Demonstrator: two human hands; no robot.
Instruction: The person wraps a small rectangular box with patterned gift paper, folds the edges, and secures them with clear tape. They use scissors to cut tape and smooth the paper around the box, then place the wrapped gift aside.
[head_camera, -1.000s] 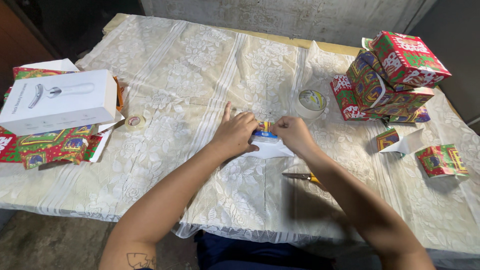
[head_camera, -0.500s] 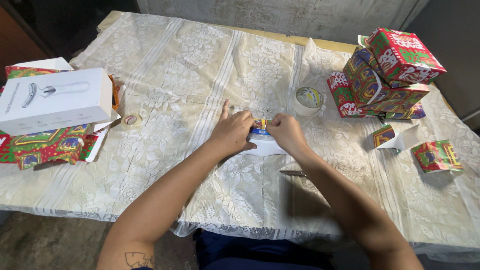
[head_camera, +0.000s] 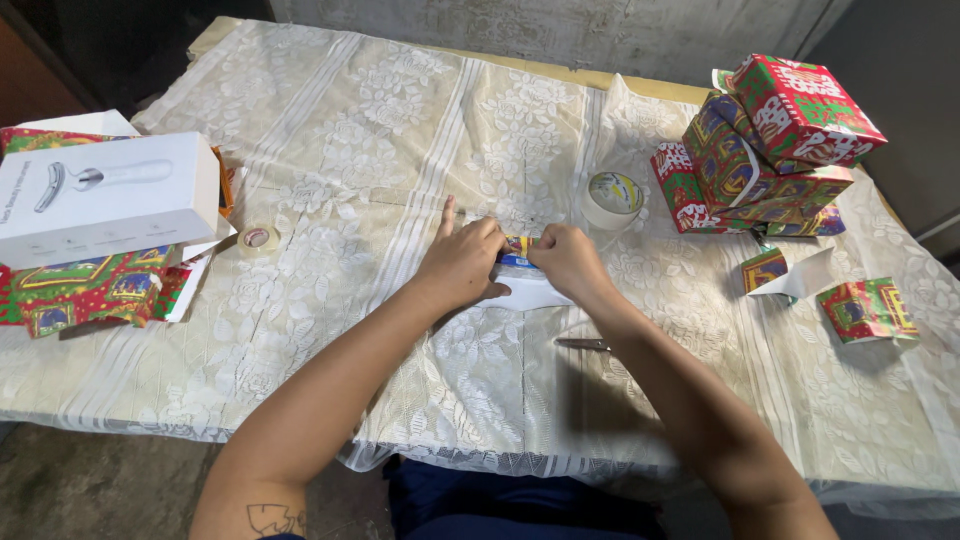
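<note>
A white box (head_camera: 108, 198), tape rolls (head_camera: 612, 198), scissors (head_camera: 585, 345) and wrapped boxes (head_camera: 775, 150) lie around.

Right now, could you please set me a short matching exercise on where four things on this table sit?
Things:
1. white box
2. big tape roll
3. scissors
4. wrapped boxes

Places:
A. stacked at the far right
B. at the left edge, on wrapping paper
C. just beyond the right hand
D. near side of the hands, beside the right forearm

Pairs: 1-B, 2-C, 3-D, 4-A
</note>
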